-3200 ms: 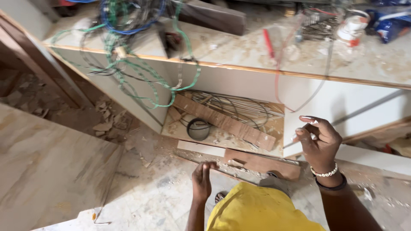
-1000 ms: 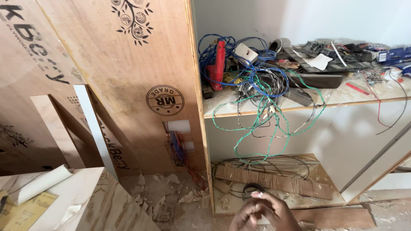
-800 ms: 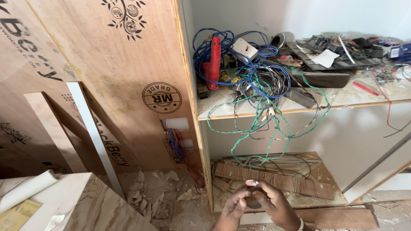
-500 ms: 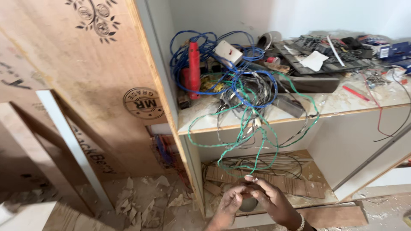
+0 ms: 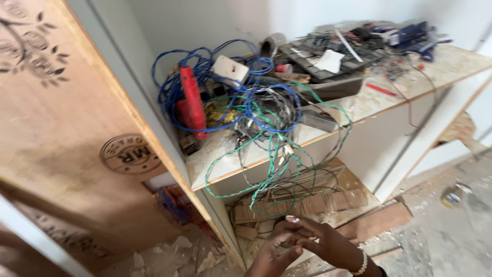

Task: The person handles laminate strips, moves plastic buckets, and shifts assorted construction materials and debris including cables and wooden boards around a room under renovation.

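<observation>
both hands are low at the near edge, right in front of the lower shelf opening. the left hand [image 5: 277,251] is curled with its fingers folded in, and the right hand [image 5: 320,241] lies against it, fingers overlapping the left's, a beaded bracelet [image 5: 360,264] on its wrist. the two hands are pressed together; whether something small is pinched between them i cannot tell, it's hidden by the fingers.

just beyond the fingertips hangs a loop of green wire [image 5: 266,169], trailing down from the upper shelf [image 5: 359,105] over its front edge and into the lower compartment, ending near the hands but not clearly touching them. up on the shelf, left side, a tangle of blue cable [image 5: 205,84] wraps around a red tool [image 5: 192,105], with a white switch plate [image 5: 230,69] on top. further right lie dark flat pieces, a red pencil-like stick [image 5: 380,89] and more clutter at the far end.

in the lower compartment sit strips of wood [image 5: 318,202] and grey wire. a tall plywood panel [image 5: 61,133] stands to the left, rubble on the floor beneath.
</observation>
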